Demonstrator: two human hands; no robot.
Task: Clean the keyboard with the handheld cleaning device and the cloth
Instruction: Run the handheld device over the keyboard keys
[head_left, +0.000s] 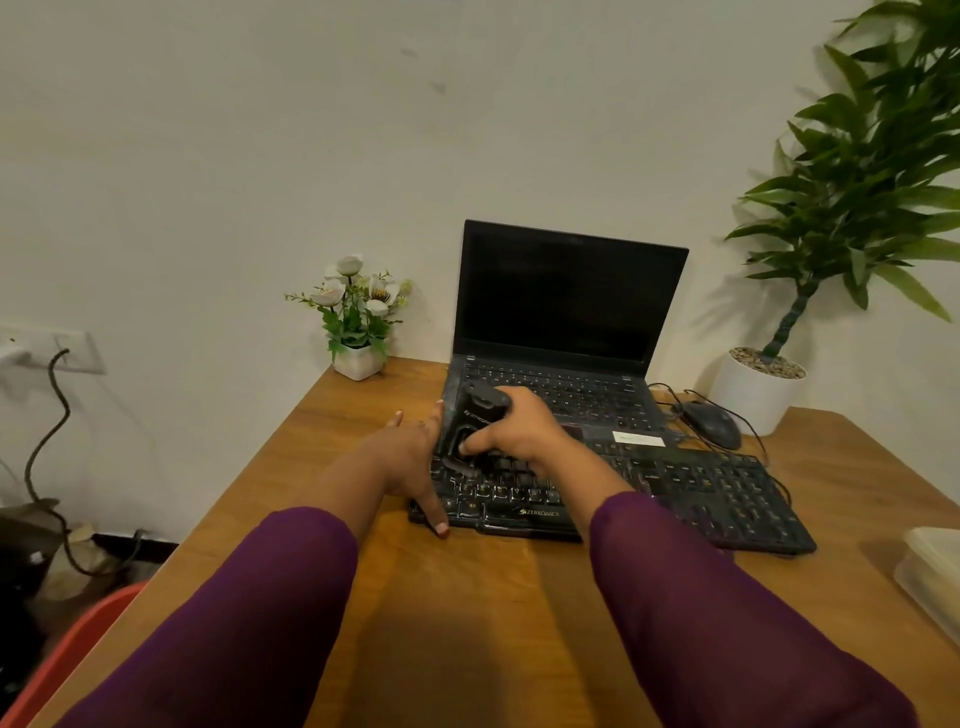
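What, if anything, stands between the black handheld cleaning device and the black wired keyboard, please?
Nothing visible: the right hand holds the device directly over the keyboard; the left hand rests at its left edge.

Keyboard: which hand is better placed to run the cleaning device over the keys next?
Right. The right hand grips the cleaning device at the left end of the keyboard; the left hand, fingers straight, braces its left edge.

Home office: wooden desk (467, 597), laptop (566, 312), potted plants (852, 197).
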